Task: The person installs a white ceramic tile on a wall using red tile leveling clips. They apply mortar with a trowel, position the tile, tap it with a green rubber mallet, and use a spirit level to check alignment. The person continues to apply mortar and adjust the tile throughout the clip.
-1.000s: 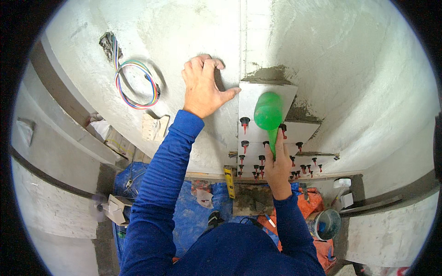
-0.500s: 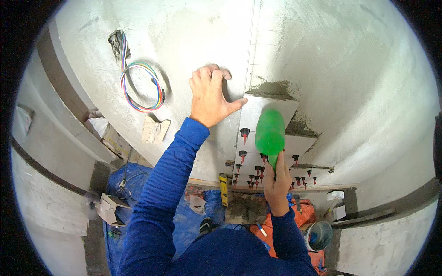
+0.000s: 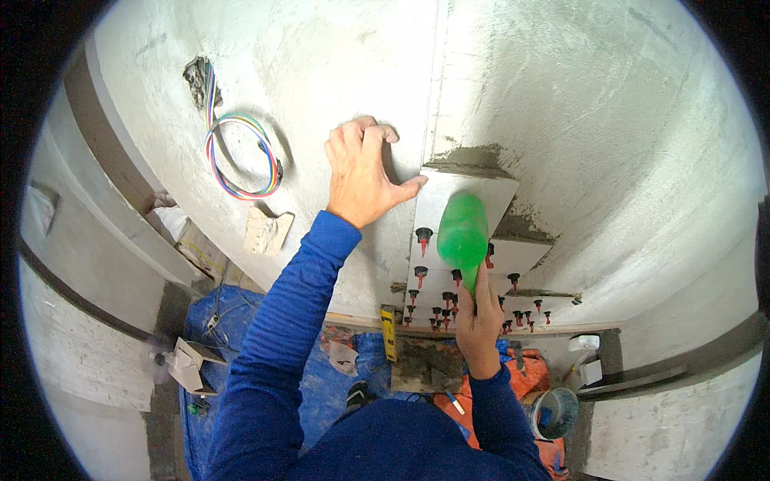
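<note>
My right hand (image 3: 480, 333) grips the handle of a green mallet (image 3: 463, 231), whose head is in front of the top wall tile (image 3: 489, 184). Whether the mallet touches the tile I cannot tell. My left hand (image 3: 359, 175) rests on the wall left of that tile, fingers apart and bent, with the thumb tip at the tile's left edge. Grey mortar (image 3: 469, 157) shows along the tile's upper edge. Several tile levelling clips (image 3: 423, 239) with black caps and red stems stick out along the joints of the tiles below.
Coiled coloured wires (image 3: 210, 148) hang from a wall hole at the upper left, above a beige broken piece (image 3: 266, 231). Below are a yellow level (image 3: 389, 333), a bucket (image 3: 555, 413), a blue tarp (image 3: 321, 405), an orange sheet (image 3: 525, 373) and a cardboard box (image 3: 191, 365).
The mallet and my right hand have shifted slightly left. My left hand keeps its place on the wall beside the tile.
</note>
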`<state>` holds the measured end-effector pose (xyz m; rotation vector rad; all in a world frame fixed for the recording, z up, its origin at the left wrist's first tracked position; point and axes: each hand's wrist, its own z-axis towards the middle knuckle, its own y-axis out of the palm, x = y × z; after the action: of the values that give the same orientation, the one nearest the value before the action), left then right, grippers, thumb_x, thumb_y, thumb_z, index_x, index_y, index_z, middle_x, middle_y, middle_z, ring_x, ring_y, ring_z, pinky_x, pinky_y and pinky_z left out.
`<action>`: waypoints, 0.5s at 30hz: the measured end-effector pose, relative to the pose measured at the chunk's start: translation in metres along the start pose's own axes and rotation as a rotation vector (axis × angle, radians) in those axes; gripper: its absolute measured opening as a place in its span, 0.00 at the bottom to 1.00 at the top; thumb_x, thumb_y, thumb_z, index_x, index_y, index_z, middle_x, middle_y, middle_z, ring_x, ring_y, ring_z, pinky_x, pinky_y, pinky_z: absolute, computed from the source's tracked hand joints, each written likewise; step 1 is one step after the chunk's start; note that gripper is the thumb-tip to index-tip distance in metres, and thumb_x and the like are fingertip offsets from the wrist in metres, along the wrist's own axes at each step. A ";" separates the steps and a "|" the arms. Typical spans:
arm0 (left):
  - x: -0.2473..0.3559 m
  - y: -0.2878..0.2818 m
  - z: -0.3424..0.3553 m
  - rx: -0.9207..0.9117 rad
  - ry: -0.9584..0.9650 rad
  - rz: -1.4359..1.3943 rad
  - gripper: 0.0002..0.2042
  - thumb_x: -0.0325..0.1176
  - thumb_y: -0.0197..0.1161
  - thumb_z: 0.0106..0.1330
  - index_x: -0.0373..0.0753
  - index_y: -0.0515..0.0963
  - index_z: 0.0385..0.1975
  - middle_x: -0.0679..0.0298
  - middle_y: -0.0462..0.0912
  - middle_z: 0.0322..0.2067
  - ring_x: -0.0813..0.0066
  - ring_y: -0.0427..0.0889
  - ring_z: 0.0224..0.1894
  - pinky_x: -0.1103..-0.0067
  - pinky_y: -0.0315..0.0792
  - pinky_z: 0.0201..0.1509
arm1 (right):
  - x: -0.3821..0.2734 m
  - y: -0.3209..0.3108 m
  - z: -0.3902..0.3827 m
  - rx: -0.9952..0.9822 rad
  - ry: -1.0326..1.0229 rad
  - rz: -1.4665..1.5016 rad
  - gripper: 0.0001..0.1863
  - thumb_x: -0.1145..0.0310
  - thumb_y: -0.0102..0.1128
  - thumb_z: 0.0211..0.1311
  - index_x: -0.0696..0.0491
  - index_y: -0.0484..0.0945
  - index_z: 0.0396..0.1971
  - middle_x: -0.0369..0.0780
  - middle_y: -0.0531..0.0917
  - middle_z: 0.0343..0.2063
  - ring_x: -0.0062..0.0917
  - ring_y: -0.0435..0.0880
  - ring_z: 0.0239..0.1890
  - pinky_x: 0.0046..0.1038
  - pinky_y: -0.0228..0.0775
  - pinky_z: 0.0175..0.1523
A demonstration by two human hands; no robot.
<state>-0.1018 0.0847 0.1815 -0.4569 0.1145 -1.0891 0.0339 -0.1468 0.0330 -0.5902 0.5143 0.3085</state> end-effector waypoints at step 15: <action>0.004 0.004 0.000 -0.003 -0.011 0.040 0.39 0.49 0.85 0.39 0.43 0.72 0.51 0.47 0.70 0.54 0.48 0.65 0.58 0.56 0.58 0.66 | -0.004 0.001 0.007 -0.018 0.091 0.023 0.32 0.77 0.60 0.72 0.56 0.67 0.75 0.53 0.86 0.44 0.34 0.86 0.37 0.30 0.78 0.43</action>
<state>-0.0970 0.0828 0.1801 -0.4616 0.1156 -1.0472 0.0324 -0.1430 0.0399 -0.6183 0.6062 0.3091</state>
